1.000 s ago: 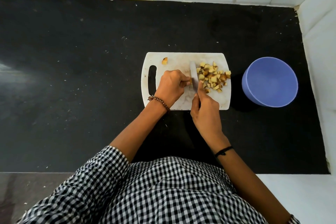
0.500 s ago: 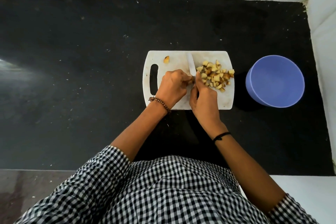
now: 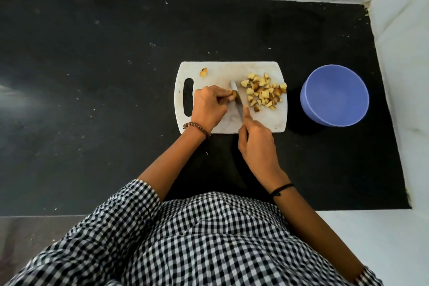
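A white cutting board (image 3: 218, 72) lies on the black counter. My left hand (image 3: 207, 107) pinches a small potato piece (image 3: 234, 95) against the board. My right hand (image 3: 256, 144) grips a knife (image 3: 238, 100), index finger stretched along the blade's back; the blade sits just right of the held piece. A heap of diced potato cubes (image 3: 263, 93) lies on the board's right half. One lone chunk (image 3: 203, 72) rests near the board's top left.
A blue bowl (image 3: 334, 95) stands right of the board on the black counter (image 3: 92, 76). White tiled walls (image 3: 399, 53) close in behind and to the right. The counter's front edge runs near my checked shirt.
The knife blade has come back toward me and now lies beside the piece my left hand holds. The diced heap sits further from the blade, spread to the right.
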